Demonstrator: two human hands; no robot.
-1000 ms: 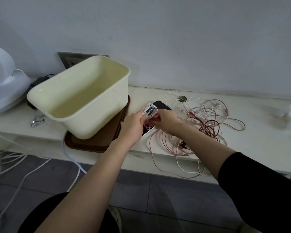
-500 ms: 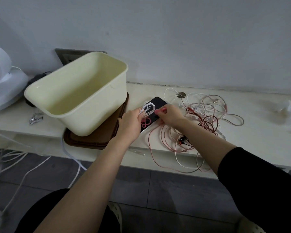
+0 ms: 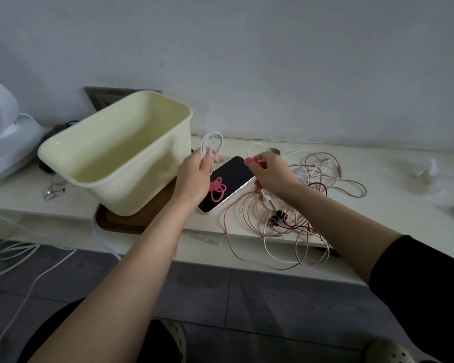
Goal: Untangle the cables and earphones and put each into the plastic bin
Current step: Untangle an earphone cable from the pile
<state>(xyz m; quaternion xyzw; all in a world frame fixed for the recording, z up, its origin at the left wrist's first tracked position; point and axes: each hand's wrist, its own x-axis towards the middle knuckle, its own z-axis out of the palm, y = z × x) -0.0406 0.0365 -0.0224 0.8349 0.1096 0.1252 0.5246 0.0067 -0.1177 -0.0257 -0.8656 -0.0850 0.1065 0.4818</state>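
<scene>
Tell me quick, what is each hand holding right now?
Left hand: closed, gripping a coiled white cable.
Right hand: closed, pinching a small pink cable end.

The plastic bin [image 3: 121, 163] is plain pale yellow, its tray [image 3: 131, 226] dark brown, the tabletop [image 3: 378, 205] off-white. The white cable [image 3: 211, 142] is plain, and the pink cable [image 3: 216, 191] is bright against the black phone [image 3: 233, 171]. The tangle [image 3: 312, 184] mixes rose-pink, white and dark red around black-and-orange earbuds [image 3: 278, 218].
</scene>
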